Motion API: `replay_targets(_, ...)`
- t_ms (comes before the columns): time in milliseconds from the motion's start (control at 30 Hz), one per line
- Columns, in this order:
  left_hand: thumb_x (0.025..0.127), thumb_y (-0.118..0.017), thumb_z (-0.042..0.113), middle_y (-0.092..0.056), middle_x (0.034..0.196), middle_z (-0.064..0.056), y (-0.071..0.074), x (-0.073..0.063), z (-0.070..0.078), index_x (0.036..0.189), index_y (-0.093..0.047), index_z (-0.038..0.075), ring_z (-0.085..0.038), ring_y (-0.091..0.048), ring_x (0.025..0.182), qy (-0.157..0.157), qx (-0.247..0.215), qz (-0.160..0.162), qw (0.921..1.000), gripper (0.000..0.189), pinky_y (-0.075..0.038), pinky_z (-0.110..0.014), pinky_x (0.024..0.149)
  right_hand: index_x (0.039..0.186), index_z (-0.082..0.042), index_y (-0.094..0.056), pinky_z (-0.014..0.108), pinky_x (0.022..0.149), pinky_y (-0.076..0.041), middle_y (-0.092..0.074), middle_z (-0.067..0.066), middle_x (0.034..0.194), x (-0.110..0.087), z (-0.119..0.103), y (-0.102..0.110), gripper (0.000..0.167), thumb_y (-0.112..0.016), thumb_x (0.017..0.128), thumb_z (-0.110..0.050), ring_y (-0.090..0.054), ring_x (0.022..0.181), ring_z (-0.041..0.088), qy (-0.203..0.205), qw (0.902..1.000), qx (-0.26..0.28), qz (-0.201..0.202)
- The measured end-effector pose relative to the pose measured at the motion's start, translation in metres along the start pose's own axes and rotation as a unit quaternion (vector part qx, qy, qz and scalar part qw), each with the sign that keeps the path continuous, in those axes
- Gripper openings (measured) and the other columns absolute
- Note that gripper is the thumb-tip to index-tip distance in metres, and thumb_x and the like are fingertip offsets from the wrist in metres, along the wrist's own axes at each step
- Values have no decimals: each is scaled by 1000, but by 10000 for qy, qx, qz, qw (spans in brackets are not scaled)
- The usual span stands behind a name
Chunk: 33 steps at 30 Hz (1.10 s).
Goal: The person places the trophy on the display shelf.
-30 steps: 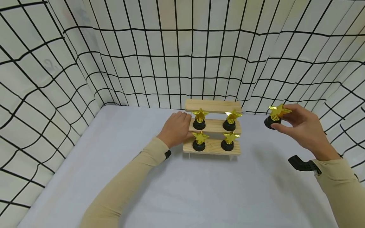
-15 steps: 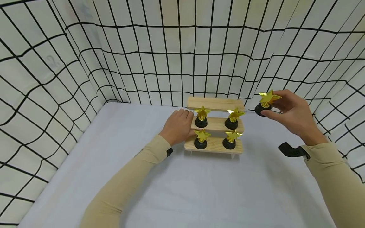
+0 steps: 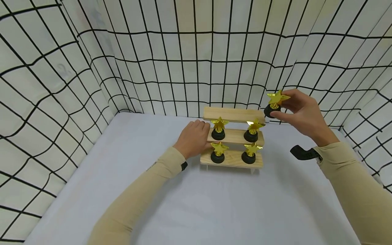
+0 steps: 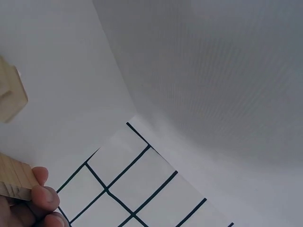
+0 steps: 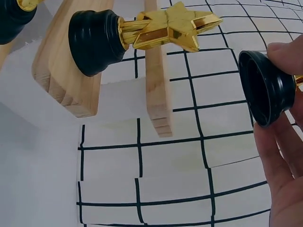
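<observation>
A three-tier wooden stand (image 3: 234, 114) is on the white-covered table, its top board bare. Two gold star trophies with black bases stand on the middle board, a left one (image 3: 218, 131) and a right one (image 3: 251, 132). The bottom board carries two more, a left one (image 3: 218, 153) and a right one (image 3: 249, 154). My left hand (image 3: 193, 137) grips the stand's left end, fingertips curled round a board (image 4: 16, 177) in the left wrist view. Beside the top board's right end, my right hand (image 3: 306, 114) pinches a star trophy (image 3: 275, 101) in the air. Its hollow base (image 5: 265, 90) shows in the right wrist view.
Black-lined white grid walls (image 3: 202, 47) rise behind the table and at both sides. The white table surface (image 3: 226, 204) spreads in front of the stand. Dark straps sit at both wrists, the right one (image 3: 303, 153) sticking out.
My right hand has moved left and a little up with the trophy, from out at the right to beside the top board. My left hand keeps its hold on the stand.
</observation>
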<state>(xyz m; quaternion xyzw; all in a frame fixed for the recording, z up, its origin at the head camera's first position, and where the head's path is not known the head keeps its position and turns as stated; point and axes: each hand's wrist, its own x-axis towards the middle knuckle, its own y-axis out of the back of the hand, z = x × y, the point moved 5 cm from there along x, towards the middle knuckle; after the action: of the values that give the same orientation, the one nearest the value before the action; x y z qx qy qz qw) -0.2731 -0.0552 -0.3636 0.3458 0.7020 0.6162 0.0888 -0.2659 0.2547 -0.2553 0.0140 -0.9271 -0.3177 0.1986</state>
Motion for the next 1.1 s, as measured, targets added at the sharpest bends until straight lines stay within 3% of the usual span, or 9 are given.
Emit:
replay_targets(233,92,-57,72,-64,99,-6,-2,-2,3,114,-57,5,-20,-51,86,-24,29,12,10000,71,-43,-32,74,135,-10,-58,2,91,-47,-59,-25,117,11,9,-15,56,-85,86,-12,-60,103,-17,-123,9998,-38,-138)
replay_targets(633,93,-54,74,-64,99,-6,0,-1,2,112,-58,5,-21,-51,86,66,-45,27,10000,72,-41,-32,74,134,-11,-59,9,95,-50,-64,-7,122,34,11,-43,53,-84,88,-19,-61,102,-14,-88,9986,-91,-504)
replay_targets(1100,92,-56,74,-64,100,-6,-1,-3,1,114,-57,5,-21,-52,86,6,-31,122,9999,73,-42,-32,74,137,-16,-58,8,87,-49,-67,7,132,48,14,-69,58,-85,87,-26,-64,100,-10,-283,9944,44,-1016)
